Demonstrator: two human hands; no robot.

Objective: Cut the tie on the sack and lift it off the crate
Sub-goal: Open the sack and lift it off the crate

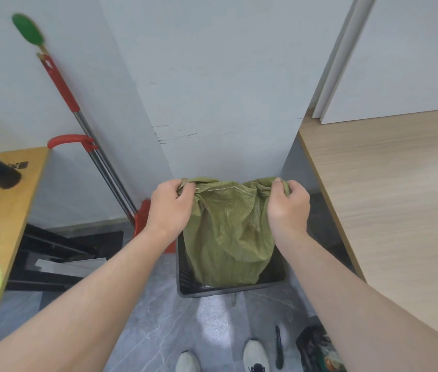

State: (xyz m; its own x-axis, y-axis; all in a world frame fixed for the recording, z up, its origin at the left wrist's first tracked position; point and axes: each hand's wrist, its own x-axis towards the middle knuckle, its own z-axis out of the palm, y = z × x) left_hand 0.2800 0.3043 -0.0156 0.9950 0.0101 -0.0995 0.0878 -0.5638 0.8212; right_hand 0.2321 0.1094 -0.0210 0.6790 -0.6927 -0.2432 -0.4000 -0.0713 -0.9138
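An olive-green woven sack [228, 232] stands upright in a black plastic crate [228, 289] on the grey floor. My left hand [171, 208] grips the sack's top left corner and my right hand [289, 206] grips its top right corner. The sack's mouth is stretched between them, a stitched white seam showing along its top edge. No tie shows on the sack. The sack's bottom sits inside the crate.
A light wooden table [389, 189] runs along the right. A yellow-topped table [3, 210] with small items is at the left. A red-handled mop [83, 124] leans on the white wall. A dark pen-like tool [279, 347] and a black box [317, 350] lie on the floor near my shoes.
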